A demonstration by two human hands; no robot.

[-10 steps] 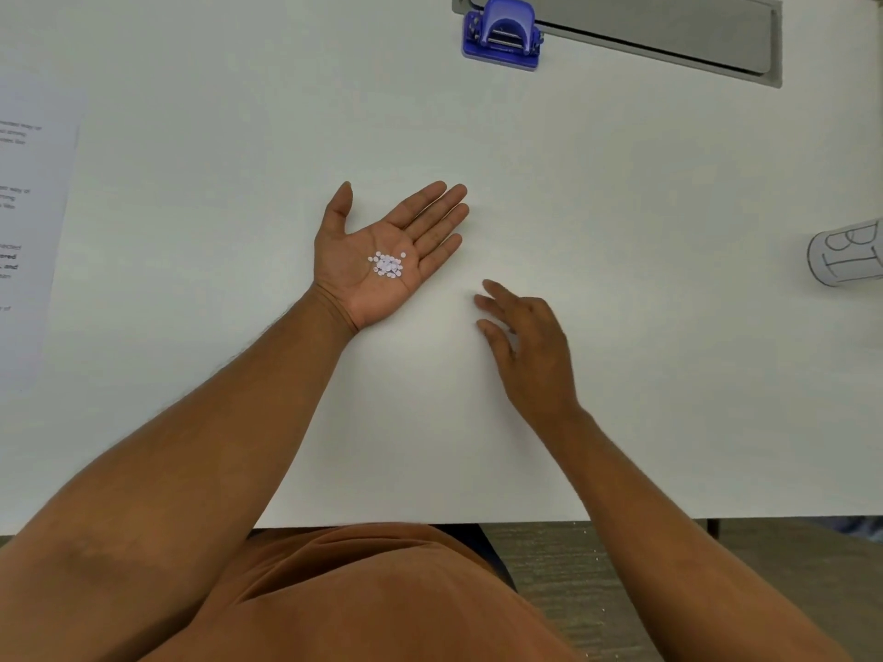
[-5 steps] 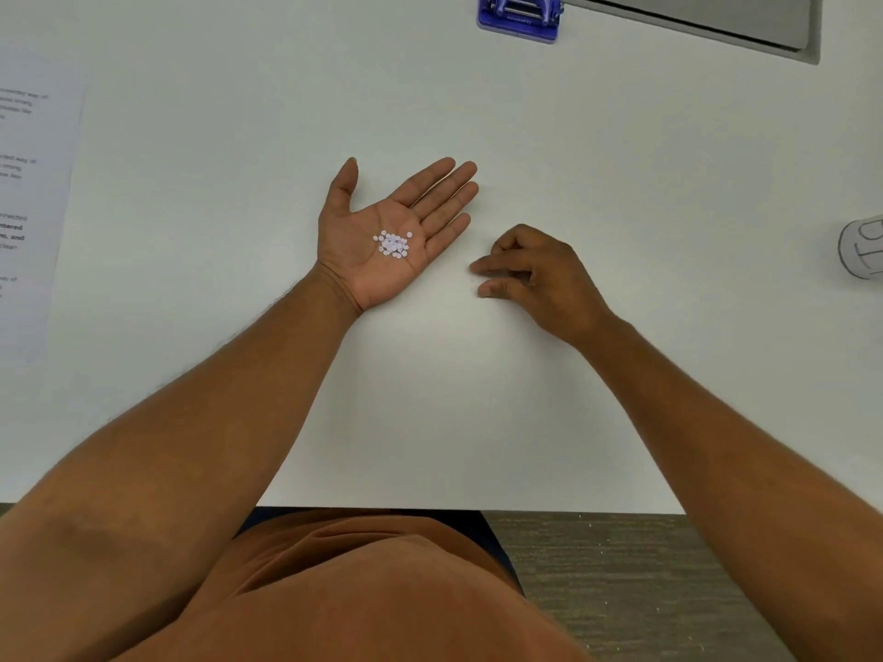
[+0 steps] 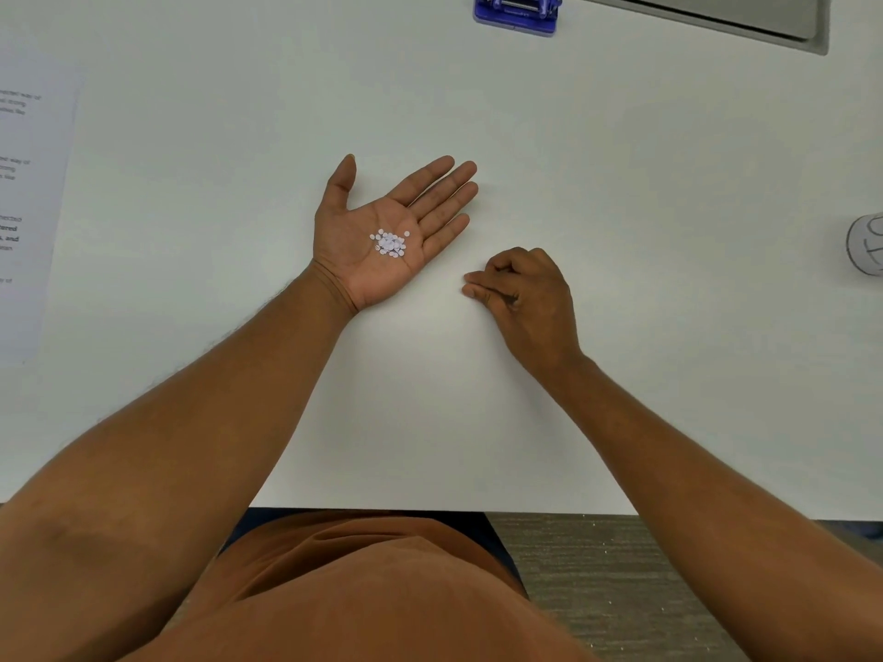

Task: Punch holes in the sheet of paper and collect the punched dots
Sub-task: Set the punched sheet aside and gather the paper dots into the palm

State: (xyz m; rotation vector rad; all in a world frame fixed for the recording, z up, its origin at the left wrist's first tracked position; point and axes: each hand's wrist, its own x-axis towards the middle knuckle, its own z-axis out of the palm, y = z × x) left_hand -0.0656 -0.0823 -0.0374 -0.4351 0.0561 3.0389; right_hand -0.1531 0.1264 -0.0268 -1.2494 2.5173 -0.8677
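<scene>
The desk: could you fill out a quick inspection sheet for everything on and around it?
Surface: white table, bare in the middle.
Job's things: punched dots piled in the open left hand; blue hole punch at the far edge; printed sheet of paper at left.
Clutter: white cylinder with markings at right.
Grips: right hand pinched, knuckles up; contents hidden.
Cables: nothing seen.
Surroundings: grey hatch in the table; carpet below.

We see both forearms (image 3: 200, 422) bare from elbow to wrist, with no sleeve, watch, bracelet or ring on them. Fine hair shows along the left forearm's edge. The torso wears a rust-orange shirt (image 3: 363, 599), softly creased, with dark blue cloth (image 3: 492, 532) beneath it.
</scene>
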